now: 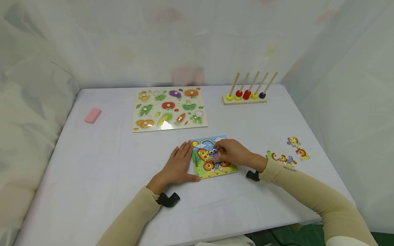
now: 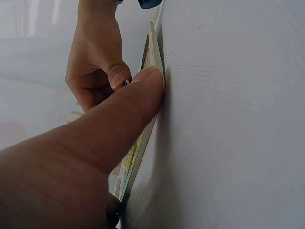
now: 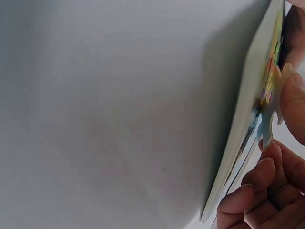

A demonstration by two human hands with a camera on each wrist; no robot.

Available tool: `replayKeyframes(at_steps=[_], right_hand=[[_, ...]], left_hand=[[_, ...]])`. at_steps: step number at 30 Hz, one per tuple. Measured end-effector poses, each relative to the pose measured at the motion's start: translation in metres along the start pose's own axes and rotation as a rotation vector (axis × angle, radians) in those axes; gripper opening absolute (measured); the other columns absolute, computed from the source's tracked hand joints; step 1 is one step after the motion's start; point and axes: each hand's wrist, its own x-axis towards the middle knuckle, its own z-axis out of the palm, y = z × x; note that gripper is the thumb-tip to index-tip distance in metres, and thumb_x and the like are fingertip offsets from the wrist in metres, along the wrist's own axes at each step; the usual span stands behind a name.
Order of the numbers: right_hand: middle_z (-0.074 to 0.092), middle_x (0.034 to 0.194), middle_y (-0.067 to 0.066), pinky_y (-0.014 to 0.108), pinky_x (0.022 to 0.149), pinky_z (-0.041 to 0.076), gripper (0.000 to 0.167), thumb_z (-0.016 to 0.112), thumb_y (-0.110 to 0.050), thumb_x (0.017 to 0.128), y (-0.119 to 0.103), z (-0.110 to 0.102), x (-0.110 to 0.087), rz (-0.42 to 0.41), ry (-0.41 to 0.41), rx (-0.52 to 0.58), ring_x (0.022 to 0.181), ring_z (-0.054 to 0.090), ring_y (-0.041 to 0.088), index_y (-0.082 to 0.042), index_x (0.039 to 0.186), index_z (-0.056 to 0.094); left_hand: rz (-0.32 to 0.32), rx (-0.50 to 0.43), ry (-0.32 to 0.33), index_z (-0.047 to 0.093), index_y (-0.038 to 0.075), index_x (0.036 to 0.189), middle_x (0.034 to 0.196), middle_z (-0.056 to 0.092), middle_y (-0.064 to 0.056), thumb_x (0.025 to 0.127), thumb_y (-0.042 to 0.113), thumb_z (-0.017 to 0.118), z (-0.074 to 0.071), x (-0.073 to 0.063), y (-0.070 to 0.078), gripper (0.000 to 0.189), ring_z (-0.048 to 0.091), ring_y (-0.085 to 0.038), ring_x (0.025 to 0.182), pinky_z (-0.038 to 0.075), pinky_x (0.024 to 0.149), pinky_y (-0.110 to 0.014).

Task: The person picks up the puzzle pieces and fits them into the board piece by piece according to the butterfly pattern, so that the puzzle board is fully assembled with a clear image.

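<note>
A small jigsaw board [image 1: 201,168] with a butterfly, rainbow and sun picture lies in front of me. My left hand [image 1: 179,167] rests at its left side, fingers straight, the thumb along the near edge. In the left wrist view that thumb [image 2: 128,107] presses on the board's rim. My right hand [image 1: 235,152] is over the board's right part and pinches a jigsaw piece [image 3: 272,107] between thumb and fingers. The piece is tilted close over the board, its knobs and notches showing in the right wrist view. My fingers hide part of the butterfly picture.
Several loose jigsaw pieces [image 1: 289,160] lie to the right, beyond my right forearm. Behind the board is a vegetable peg puzzle [image 1: 201,118]. A wooden bead stand [image 1: 244,101] with upright rods stands at the back right. A pink block [image 1: 93,115] lies at the far left.
</note>
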Motion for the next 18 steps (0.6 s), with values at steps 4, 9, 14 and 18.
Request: replayKeyframes(at_steps=[4,9,14,18], right_hand=[[0.067,0.107,-0.002,0.032,0.084,0.048,0.052,0.073,-0.043,0.082,-0.0011,0.0006,-0.0002,0.004,-0.02,-0.053,0.088,0.056,0.01,-0.011,0.121,0.063],[0.066,0.111,-0.001,0.035,0.089,0.049,0.051,0.071,-0.043,0.083,-0.0015,0.0014,0.0006,-0.012,-0.039,-0.093,0.093,0.057,0.011,-0.011,0.122,0.062],[0.064,0.103,-0.006,0.029,0.08,0.049,0.047,0.068,-0.046,0.086,0.0011,0.0047,0.0019,-0.038,-0.038,-0.157,0.085,0.054,0.007,-0.015,0.12,0.062],[0.064,0.102,-0.006,0.028,0.079,0.049,0.047,0.068,-0.045,0.086,0.0008,0.0054,0.0018,-0.046,-0.03,-0.164,0.083,0.054,0.007,-0.016,0.122,0.061]], left_hand=[[0.0,-0.005,-0.001,0.008,0.003,0.154,0.163,0.0,-0.01,0.07,0.07,0.07,-0.0005,-0.0001,-0.0006,0.124,-0.003,-0.025,0.151,0.004,0.12,-0.05],[0.004,-0.007,0.0,0.008,0.003,0.154,0.163,0.0,-0.01,0.07,0.07,0.069,-0.0002,-0.0006,-0.0015,0.124,-0.003,-0.025,0.151,0.004,0.12,-0.05],[0.011,-0.002,0.003,0.007,0.004,0.154,0.163,-0.001,-0.01,0.07,0.071,0.068,0.0005,-0.0003,-0.0022,0.124,-0.003,-0.025,0.151,0.004,0.12,-0.05],[0.006,-0.007,0.004,0.007,0.004,0.154,0.163,-0.001,-0.009,0.07,0.071,0.069,-0.0005,-0.001,-0.0015,0.124,-0.003,-0.025,0.151,0.004,0.121,-0.049]])
